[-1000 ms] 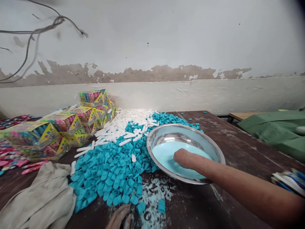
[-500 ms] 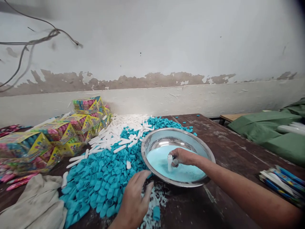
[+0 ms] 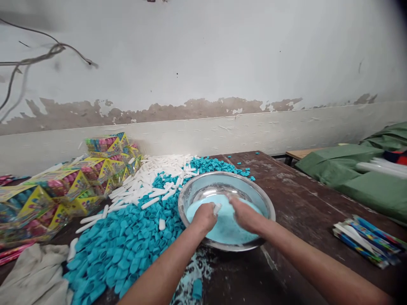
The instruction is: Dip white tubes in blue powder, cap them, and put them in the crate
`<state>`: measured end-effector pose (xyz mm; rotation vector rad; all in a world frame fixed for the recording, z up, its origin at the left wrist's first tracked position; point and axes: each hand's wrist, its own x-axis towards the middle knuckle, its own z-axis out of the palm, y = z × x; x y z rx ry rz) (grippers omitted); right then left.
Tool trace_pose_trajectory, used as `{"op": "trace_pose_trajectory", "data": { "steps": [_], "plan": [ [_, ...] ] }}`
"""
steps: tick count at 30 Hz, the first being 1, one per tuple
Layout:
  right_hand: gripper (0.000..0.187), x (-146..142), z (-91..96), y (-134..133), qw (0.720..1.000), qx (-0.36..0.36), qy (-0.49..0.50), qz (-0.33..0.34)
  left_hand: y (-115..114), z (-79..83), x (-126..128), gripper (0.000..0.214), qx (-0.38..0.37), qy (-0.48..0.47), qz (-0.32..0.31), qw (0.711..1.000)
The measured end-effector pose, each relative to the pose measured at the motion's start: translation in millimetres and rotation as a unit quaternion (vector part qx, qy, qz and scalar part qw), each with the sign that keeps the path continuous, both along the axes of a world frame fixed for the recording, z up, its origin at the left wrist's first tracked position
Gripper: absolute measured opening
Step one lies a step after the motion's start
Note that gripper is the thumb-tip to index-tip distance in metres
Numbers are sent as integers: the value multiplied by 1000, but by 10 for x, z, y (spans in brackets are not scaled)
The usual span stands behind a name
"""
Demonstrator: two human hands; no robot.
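A shiny metal basin (image 3: 269, 199) holds pale blue powder (image 3: 224, 231). My left hand (image 3: 205, 218) is over the basin's left half, its fingers closed on a small white plastic tube (image 3: 217, 208) whose end shows past the fingertips. My right hand (image 3: 246, 215) is above the powder, just to the right of the tube and apart from it. Its fingers are bent and blurred, so whether anything is in them cannot be made out. Left of the basin spreads a heap of teal plastic caps (image 3: 127, 250). White tubes (image 3: 152, 178) are piled behind them.
Packed display boxes (image 3: 76, 182) are stacked at the left, with a beige cloth (image 3: 34, 275) in front. One teal cap (image 3: 197, 289) lies near spilled powder. Printed pens (image 3: 365, 239) lie at the right, and green sacks (image 3: 343, 165) stand beyond the dark table (image 3: 305, 228).
My left hand has moved from the caps into the basin and taken the white tube that my right hand held. My right hand has let go of it. The view has shifted slightly right.
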<state>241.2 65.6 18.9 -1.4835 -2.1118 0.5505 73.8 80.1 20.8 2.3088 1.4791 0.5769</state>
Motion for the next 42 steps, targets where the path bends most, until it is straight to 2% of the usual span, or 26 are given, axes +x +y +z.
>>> {"op": "trace_pose_trajectory", "data": {
  "steps": [3,8,10,12,15,17,18,19,22,24,29,33,38,42],
  "plan": [
    [73,-54,12,-50,992,8,-114,59,13,-25,-1,9,6,5,-14,1000],
    [59,-66,136,-32,983,-32,-162,83,-48,11,-76,17,0,-34,-35,999],
    [45,-70,192,-40,980,22,-198,14,-119,94,-232,19,5,-63,-27,998],
    [31,-131,242,-136,974,70,-213,-14,-252,196,-473,22,21,-107,-14,994],
    [25,-381,234,-486,981,130,-140,39,-591,267,-921,17,26,-228,5,973],
    [25,-621,116,-765,979,79,-111,153,-862,203,-1210,13,-26,-296,20,955],
    [24,-742,22,-881,971,35,-135,192,-992,139,-1338,13,-62,-315,26,947],
    [23,-852,-87,-969,966,1,-160,202,-1113,60,-1450,14,-94,-329,36,939],
    [21,-1082,-392,-1068,969,-40,-196,144,-1395,-198,-1692,14,-159,-363,77,915],
    [19,-1177,-488,-1050,971,-51,-195,126,-1514,-339,-1793,16,-178,-387,97,899],
    [22,-1508,-418,-984,962,-37,-195,186,-1663,-530,-1949,19,-189,-440,134,867],
    [17,-1775,-465,-934,943,-18,-248,219,-1740,-592,-2024,19,-187,-440,142,867],
    [14,-1820,-598,-890,943,-15,-242,229,-1791,-629,-2086,18,-186,-454,154,858],
    [20,-1797,-567,-858,959,-41,-182,212,-1775,-629,-2097,18,-191,-466,138,853]
  ]
}}
